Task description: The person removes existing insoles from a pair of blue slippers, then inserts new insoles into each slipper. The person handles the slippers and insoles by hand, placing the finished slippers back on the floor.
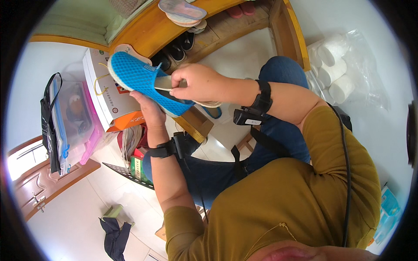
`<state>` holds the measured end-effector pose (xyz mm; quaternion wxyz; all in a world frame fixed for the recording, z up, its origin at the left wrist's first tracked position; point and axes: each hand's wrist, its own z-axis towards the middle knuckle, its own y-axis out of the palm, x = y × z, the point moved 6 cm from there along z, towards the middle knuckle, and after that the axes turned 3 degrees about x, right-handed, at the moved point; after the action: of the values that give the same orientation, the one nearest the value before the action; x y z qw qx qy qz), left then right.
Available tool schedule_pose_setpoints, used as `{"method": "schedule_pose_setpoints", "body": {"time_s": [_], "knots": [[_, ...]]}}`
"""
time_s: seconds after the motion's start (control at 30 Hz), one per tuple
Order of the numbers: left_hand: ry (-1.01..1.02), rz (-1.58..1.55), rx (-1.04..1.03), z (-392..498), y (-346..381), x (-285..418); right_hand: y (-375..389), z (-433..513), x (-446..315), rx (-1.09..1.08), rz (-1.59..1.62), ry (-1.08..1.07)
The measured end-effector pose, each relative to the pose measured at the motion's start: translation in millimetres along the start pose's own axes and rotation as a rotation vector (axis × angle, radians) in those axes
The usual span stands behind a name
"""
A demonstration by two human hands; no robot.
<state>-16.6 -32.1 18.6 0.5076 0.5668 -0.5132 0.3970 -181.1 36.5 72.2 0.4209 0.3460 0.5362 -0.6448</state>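
A blue mesh slip-on shoe (134,71) with a pale sole is held up, its toe towards the upper left. My left hand (148,106) supports it from below, the thumb along the sole's edge and the other fingers hidden behind it. My right hand (199,83) is at the shoe's opening, with thumb and fingers pinching a beige insole (164,83) that lies partly inside the shoe. Another blue-edged shoe (214,112) shows partly below, near the floor. Further insoles (183,11) are stacked on the wooden cabinet's ledge, and one (132,52) shows behind the shoe's toe.
Dark shoes (176,50) stand in the wooden shoe cabinet (289,36). White-and-orange paper bags (112,94) and a clear plastic case (76,107) are at the left. Paper rolls in plastic wrap (338,70) lie at the right. A black cloth (114,236) hangs over a green box on the floor.
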Motion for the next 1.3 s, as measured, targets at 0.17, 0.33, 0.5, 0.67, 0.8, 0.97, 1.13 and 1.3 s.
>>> {"method": "schedule_pose_setpoints", "body": {"time_s": [0.17, 0.33, 0.5, 0.67, 0.8, 0.97, 1.13, 1.3], "knots": [[0.021, 0.069, -0.101, -11, 25, -24, 1, 5, 10, 0.243, 0.046, -0.07], [0.053, 0.09, -0.132, -7, 29, -27, 4, 8, 21, 0.242, -0.024, -0.038], [0.01, -0.013, -0.083, -8, 22, -10, 1, 23, 30, 0.006, 0.067, 0.081], [-0.091, -0.044, -0.014, -14, 20, 0, 1, 23, 42, -0.132, 0.387, 0.254], [-0.116, -0.055, -0.039, -18, 27, -1, 2, 24, 45, -0.005, 0.402, 0.269], [-0.161, -0.093, -0.073, -23, 38, -13, -4, 25, 47, 0.159, 0.354, 0.212], [-0.089, -0.038, -0.086, -22, 35, -10, -2, 21, 39, 0.173, 0.184, 0.117], [-0.1, -0.059, -0.119, -19, 33, -6, -11, 14, 12, 0.097, -0.262, -0.127]]}}
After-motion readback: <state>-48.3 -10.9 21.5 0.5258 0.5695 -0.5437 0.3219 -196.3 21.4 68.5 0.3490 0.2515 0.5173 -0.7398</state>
